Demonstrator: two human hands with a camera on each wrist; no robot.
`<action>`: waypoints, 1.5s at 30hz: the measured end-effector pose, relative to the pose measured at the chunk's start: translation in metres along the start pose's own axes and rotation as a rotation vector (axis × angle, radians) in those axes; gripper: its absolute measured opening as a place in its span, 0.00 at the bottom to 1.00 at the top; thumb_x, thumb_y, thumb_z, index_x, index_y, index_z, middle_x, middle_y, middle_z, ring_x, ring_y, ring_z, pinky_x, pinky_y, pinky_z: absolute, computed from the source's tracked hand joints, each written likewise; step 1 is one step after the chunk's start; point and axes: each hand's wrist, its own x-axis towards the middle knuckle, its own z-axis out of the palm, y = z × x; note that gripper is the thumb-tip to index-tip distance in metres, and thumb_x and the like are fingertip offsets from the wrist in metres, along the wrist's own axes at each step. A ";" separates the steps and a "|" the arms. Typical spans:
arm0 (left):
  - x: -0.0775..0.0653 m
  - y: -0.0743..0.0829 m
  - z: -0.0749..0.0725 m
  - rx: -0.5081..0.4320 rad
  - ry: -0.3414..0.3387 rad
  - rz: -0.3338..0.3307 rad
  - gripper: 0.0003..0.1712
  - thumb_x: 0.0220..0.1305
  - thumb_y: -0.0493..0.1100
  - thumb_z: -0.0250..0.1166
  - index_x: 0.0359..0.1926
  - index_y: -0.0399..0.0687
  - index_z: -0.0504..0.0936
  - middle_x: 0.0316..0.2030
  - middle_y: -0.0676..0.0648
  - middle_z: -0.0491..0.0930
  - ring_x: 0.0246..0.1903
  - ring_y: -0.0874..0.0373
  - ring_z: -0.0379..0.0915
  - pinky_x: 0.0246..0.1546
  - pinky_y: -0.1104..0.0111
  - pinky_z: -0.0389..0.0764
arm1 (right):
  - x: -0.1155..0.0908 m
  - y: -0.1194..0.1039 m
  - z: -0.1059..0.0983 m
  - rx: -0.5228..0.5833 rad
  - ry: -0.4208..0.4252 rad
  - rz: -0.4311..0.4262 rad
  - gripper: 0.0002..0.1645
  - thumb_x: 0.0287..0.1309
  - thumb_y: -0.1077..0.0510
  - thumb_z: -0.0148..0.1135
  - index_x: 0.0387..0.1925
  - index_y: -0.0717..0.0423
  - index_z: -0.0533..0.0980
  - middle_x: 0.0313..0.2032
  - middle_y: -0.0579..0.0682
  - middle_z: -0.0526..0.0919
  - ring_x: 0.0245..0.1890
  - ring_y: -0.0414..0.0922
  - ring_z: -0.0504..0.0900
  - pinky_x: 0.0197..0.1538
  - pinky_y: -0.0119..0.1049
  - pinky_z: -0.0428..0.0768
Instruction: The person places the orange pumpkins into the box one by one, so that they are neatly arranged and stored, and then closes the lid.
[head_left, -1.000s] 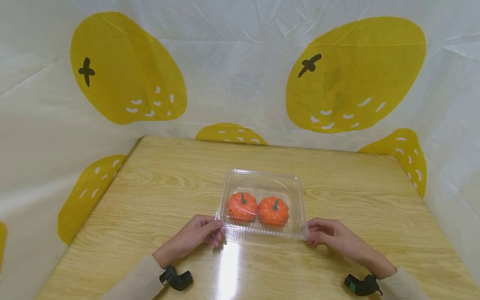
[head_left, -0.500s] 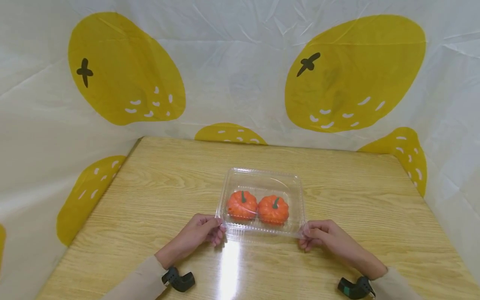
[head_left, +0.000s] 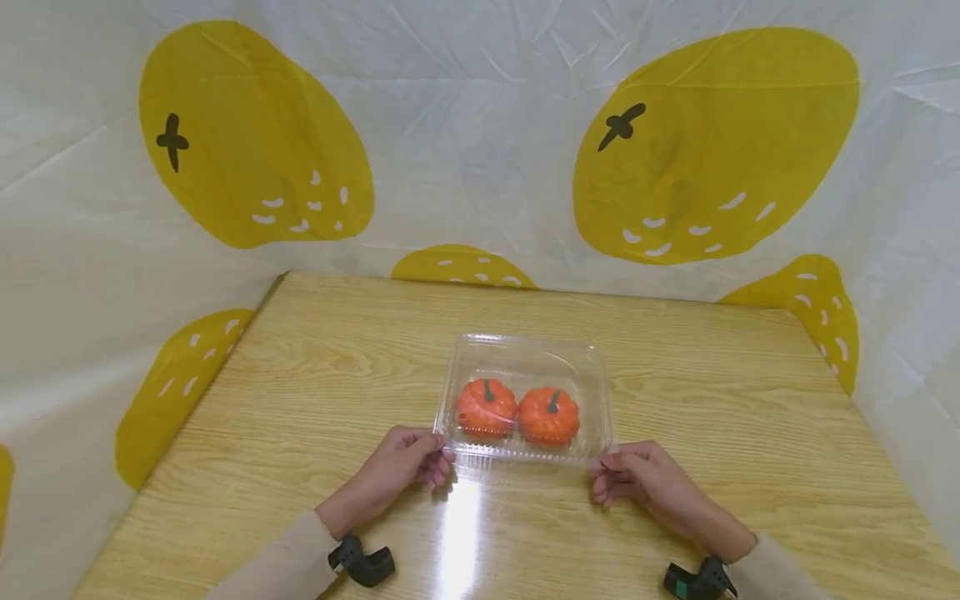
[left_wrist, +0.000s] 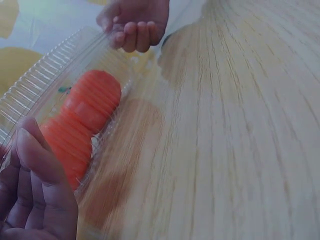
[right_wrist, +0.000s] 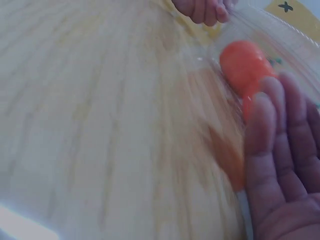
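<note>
In the head view, a clear plastic clamshell box (head_left: 599, 392) stands mid-table with its lid down. Two orange toy pumpkins, a left one (head_left: 480, 412) and a right one (head_left: 546, 421), sit side by side inside, green stems up. My left hand (head_left: 401, 467) pinches the box's near left corner between thumb and fingers. At the near right corner, my right hand (head_left: 648, 483) pinches the rim in the same way. Seen from the left wrist, the ridged rim (left_wrist: 45, 70) runs between both hands. Whether the box's base touches the table cannot be told.
A light wood-grain table (head_left: 337, 350) spreads around the box, with a bright glare streak in front of it. White cloth (head_left: 465, 125) printed with yellow fruit hangs behind and along both sides. Black wrist devices (head_left: 363, 562) sit on both wrists.
My right hand has shifted a little left, from the box's right side to a pinch on its near right corner. The left hand keeps its pinch; box and pumpkins are nearly unmoved.
</note>
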 end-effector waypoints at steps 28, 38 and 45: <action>0.007 0.007 -0.003 -0.037 0.027 -0.065 0.15 0.68 0.37 0.51 0.34 0.36 0.84 0.26 0.53 0.84 0.26 0.63 0.77 0.30 0.76 0.82 | 0.012 -0.003 0.006 0.062 0.144 0.090 0.28 0.73 0.65 0.40 0.31 0.49 0.86 0.29 0.40 0.89 0.29 0.34 0.88 0.35 0.27 0.86; 0.009 0.007 -0.008 -0.019 0.023 -0.049 0.15 0.69 0.36 0.52 0.32 0.38 0.84 0.26 0.52 0.84 0.25 0.64 0.78 0.28 0.76 0.82 | 0.013 -0.004 0.007 0.012 0.087 0.046 0.26 0.75 0.64 0.40 0.34 0.51 0.86 0.30 0.40 0.90 0.31 0.34 0.88 0.34 0.27 0.86; 0.009 0.010 -0.012 -0.036 -0.011 -0.083 0.15 0.71 0.37 0.51 0.34 0.39 0.84 0.27 0.52 0.85 0.26 0.63 0.79 0.30 0.76 0.83 | 0.014 -0.008 0.006 0.098 0.083 0.128 0.25 0.76 0.62 0.40 0.35 0.52 0.86 0.31 0.43 0.91 0.33 0.37 0.90 0.38 0.30 0.89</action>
